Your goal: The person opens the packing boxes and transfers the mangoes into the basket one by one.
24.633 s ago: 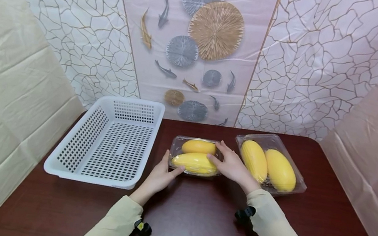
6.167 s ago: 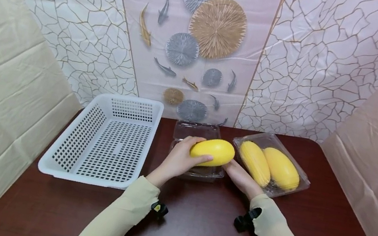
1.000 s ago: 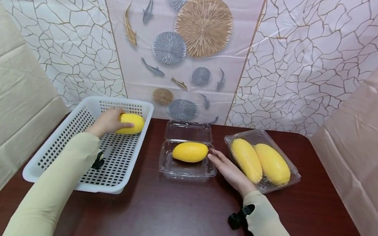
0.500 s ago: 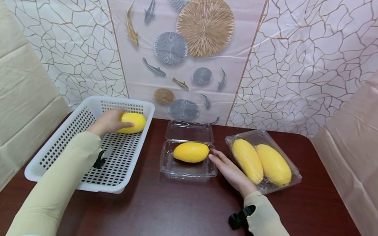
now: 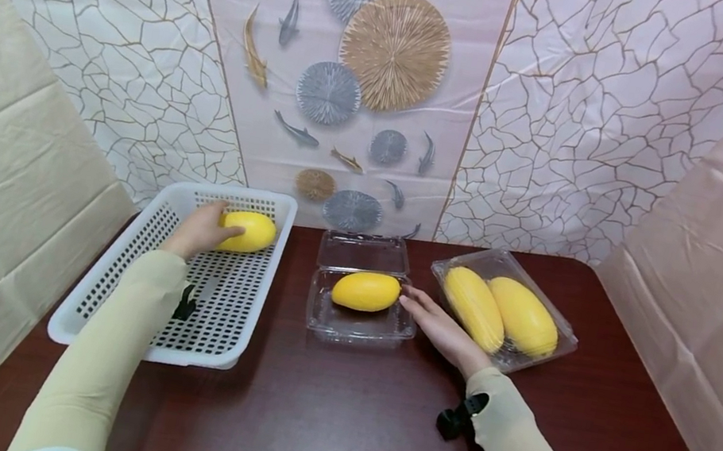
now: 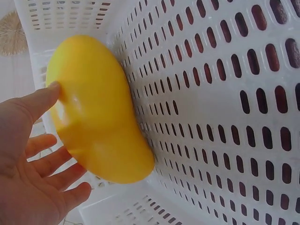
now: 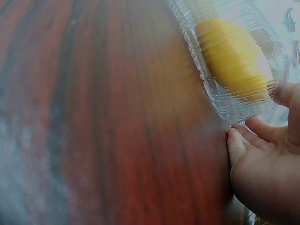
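**One mango in the basket, one in the open clamshell**

Your left hand (image 5: pixel 199 231) is inside the white perforated basket (image 5: pixel 128 273), at its far end. Its fingers are spread and nearly straight, the thumb tip and fingertips resting against a yellow mango (image 5: pixel 248 231) that lies on the basket floor close to the far wall. In the left wrist view the mango (image 6: pixel 96 110) leans against the slotted side and your palm is open beside it, not wrapped round the fruit.

Your right hand (image 5: pixel 440 326) lies on the dark red table (image 5: pixel 356 418), fingers loosely extended and touching the right edge of the small clear plastic clamshell (image 5: pixel 354 325). Its lid stands open toward the wall, and a second mango (image 5: pixel 366 291) lies inside.

Just right of that hand is a larger closed clear container (image 5: pixel 565 346) holding two long yellow fruits (image 5: pixel 502 312) side by side.
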Motion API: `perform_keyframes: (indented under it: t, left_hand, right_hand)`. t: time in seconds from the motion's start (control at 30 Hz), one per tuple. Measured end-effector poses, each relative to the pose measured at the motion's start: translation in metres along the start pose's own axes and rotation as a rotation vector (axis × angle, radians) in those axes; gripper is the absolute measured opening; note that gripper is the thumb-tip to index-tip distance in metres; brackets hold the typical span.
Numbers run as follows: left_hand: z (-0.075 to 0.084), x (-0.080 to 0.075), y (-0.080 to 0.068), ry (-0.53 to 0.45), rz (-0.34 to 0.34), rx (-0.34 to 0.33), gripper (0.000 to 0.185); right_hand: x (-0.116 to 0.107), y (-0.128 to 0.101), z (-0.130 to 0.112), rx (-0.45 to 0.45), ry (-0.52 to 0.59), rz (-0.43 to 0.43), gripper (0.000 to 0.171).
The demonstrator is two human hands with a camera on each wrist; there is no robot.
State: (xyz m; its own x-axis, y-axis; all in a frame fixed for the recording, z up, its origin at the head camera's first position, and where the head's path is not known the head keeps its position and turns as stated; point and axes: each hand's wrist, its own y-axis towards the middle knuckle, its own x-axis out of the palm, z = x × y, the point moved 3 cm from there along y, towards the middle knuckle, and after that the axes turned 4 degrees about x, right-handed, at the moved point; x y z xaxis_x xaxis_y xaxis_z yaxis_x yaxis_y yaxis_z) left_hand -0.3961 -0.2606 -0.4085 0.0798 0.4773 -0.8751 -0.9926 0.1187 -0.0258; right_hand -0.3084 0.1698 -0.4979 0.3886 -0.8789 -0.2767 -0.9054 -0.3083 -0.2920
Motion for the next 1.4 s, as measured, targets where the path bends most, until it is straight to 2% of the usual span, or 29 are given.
perform_keyframes:
  t: [0.13,0.3,0.57,0.67,0.9,1.03,1.2,1.4]
  left_hand:
    - [-0.004,0.002,0.001,0.002,-0.006,-0.024,0.072]
    - [-0.006,0.005,0.000,0.003,-0.062,-0.045,0.064]
    - [-0.006,0.009,-0.003,-0.030,-0.134,-0.035,0.068]
    - [-0.008,0.009,-0.003,-0.045,-0.103,-0.032,0.071]
    - [-0.004,0.003,-0.002,-0.082,0.040,-0.019,0.072]
    - [0.014,-0.006,0.001,-0.080,0.070,0.037,0.069]
    - [0.050,-0.015,0.007,-0.050,0.077,0.129,0.063]
    - [0.095,-0.012,0.009,0.008,0.095,0.255,0.060]
  right_hand:
    - [0.002,-0.001,0.001,0.010,0.007,-0.002,0.076]
    - [0.006,-0.001,0.002,0.009,0.006,-0.002,0.074]
    - [0.007,-0.001,0.003,0.006,0.002,-0.007,0.076]
    - [0.007,-0.001,0.003,0.005,0.004,-0.008,0.076]
    - [0.005,0.000,0.003,0.003,-0.003,-0.017,0.076]
    - [0.001,0.001,0.002,0.005,-0.011,-0.017,0.077]
    - [-0.002,0.002,-0.001,-0.002,0.001,-0.005,0.079]
    - [0.000,0.003,-0.003,-0.003,0.019,-0.004,0.076]
